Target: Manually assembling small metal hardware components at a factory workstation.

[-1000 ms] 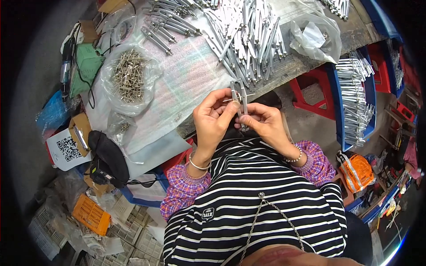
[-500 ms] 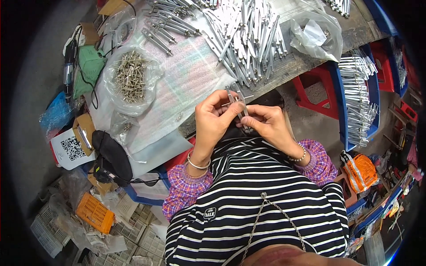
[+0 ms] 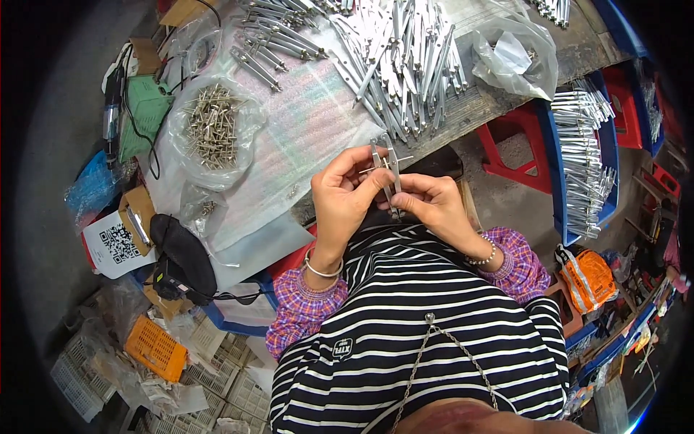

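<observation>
Close to the table's front edge I hold a slim two-legged metal drawing compass (image 3: 395,165) between both hands. A thin rod crosses its legs near the middle. My left hand (image 3: 338,197) pinches it around that rod, thumb and fingers closed. My right hand (image 3: 438,208) is closed on the lower part of the nearer leg, thumb on top. The fingers partly cover the lower end. Beyond my hands lies a heap of silvery metal legs (image 3: 401,69). To the left, an opened clear plastic bag (image 3: 249,119) holds many small metal pins or screws (image 3: 212,129).
More metal pieces (image 3: 271,43) lie at the far left of the table (image 3: 289,137). Another plastic bag (image 3: 531,76) sits at its right edge. On the right stand a blue bin (image 3: 560,181) of metal parts and a red stool (image 3: 515,170). A green box (image 3: 144,108) stands left.
The compass has turned slightly in my fingers, and its lower end has shifted a little left. Both hands keep their grip; the left has moved slightly left.
</observation>
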`<state>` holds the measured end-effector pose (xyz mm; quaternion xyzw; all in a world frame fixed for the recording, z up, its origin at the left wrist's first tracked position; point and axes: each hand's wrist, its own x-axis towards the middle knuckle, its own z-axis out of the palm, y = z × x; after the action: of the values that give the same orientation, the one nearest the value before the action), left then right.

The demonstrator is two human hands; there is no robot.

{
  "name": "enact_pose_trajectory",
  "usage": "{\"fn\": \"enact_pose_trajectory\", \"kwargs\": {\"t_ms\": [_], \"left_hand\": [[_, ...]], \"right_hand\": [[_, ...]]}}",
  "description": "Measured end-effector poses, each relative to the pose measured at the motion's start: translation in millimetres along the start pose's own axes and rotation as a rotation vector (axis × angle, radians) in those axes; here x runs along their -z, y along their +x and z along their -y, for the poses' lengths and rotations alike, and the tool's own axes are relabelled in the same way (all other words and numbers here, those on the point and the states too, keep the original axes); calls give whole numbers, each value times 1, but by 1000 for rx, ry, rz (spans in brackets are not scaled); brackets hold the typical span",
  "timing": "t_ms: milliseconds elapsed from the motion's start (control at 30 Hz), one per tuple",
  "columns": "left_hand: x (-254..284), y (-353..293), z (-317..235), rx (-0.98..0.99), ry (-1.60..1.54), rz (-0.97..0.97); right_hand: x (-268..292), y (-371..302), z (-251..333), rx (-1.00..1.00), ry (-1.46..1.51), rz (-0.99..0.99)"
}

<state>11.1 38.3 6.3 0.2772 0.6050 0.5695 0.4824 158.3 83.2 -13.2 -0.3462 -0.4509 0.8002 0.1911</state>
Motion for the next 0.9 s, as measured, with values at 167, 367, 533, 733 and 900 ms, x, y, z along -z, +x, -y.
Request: {"fn": "enact_pose_trajectory", "kwargs": {"t_ms": [167, 367, 533, 733, 900], "left_hand": [[1, 0, 1, 20, -44, 6], [1, 0, -2, 7, -50, -5], [-1, 1, 0, -20, -36, -28], [1, 4, 3, 32, -58, 13], [0, 4, 1, 57, -46, 37]], "right_hand": [[-2, 0, -3, -23, 47, 12], [-3, -1, -1, -35, 82, 22], [-4, -1, 0, -52, 76, 19], [-4, 1, -2, -84, 195, -2], [4, 4, -3, -31, 60, 7]]}}
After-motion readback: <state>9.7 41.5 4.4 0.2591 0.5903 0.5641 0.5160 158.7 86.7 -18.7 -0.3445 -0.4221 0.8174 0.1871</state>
